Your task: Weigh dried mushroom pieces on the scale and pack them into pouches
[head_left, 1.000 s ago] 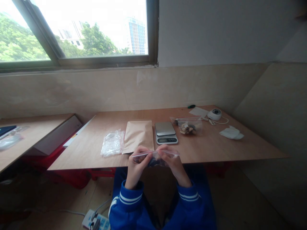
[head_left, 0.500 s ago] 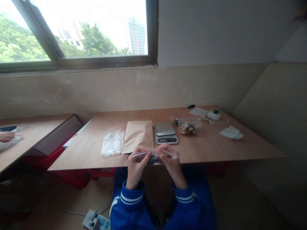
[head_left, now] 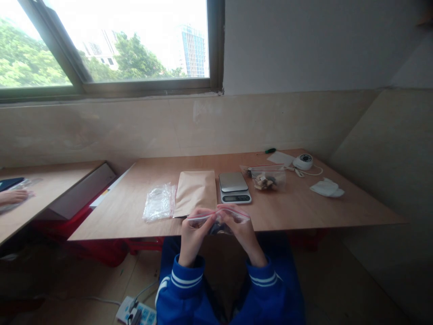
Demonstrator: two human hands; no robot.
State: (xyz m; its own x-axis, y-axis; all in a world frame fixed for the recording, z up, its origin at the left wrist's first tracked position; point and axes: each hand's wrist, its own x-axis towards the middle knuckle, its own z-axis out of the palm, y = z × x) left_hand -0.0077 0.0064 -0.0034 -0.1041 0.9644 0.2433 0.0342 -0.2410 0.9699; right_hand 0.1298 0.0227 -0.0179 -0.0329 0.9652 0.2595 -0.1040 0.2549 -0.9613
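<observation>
Both my left hand (head_left: 196, 228) and my right hand (head_left: 237, 222) pinch the top edge of a clear zip-lock bag (head_left: 220, 227) with a red seal line. The bag hangs at the table's front edge, with dark pieces inside that I cannot make out fully. Just beyond my left hand lies a brown kraft paper bag (head_left: 196, 192). Behind my right hand stands a digital kitchen scale (head_left: 234, 185) with a bare metal plate. Left of the paper bag is a stack of clear plastic bags (head_left: 158, 203).
Filled zip-lock bags (head_left: 267, 180) lie right of the scale. Farther right are a white dome camera (head_left: 302, 161) with its cable, a crumpled white tissue (head_left: 327, 187) and a green-handled screwdriver (head_left: 270, 150). Another person's hand (head_left: 13, 197) rests at the left table. A power strip (head_left: 137, 311) lies on the floor.
The bag's top edge has tilted and bowed upward near my right fingers, showing its red seal line more. My hands have shifted only slightly, both still pinching it.
</observation>
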